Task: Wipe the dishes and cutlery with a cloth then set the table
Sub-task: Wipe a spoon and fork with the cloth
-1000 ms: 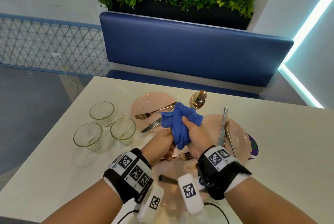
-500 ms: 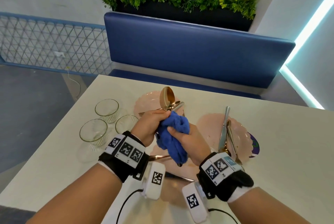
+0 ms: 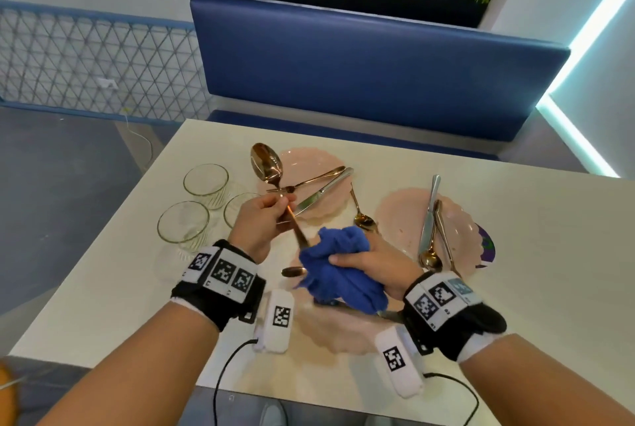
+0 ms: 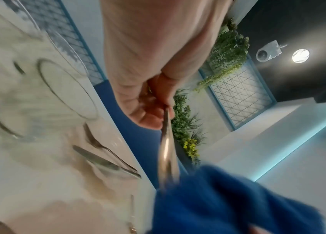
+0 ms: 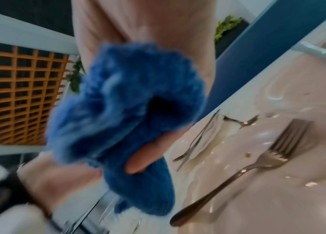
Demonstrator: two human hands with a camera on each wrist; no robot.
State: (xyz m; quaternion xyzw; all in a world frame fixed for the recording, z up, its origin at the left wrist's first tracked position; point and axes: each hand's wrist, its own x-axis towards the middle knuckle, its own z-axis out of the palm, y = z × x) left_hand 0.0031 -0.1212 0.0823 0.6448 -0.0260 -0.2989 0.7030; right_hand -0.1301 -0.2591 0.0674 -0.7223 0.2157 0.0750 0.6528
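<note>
Left hand (image 3: 262, 219): fingers curled round the stem of a gold spoon (image 3: 267, 162), bowl raised (above the table (image 3: 536, 274)), its handle end running into the cloth. Right hand (image 3: 372, 262): clenched on a bunched blue cloth (image 3: 338, 267) over the near pink plate (image 3: 330, 329). Three glasses (image 3: 184, 221) stand left. Other cutlery lies on two farther plates.

Copper spoon (image 3: 266, 164) bowl-up, tilted — handle end inside bunched blue cloth (image 3: 340, 267).
</note>
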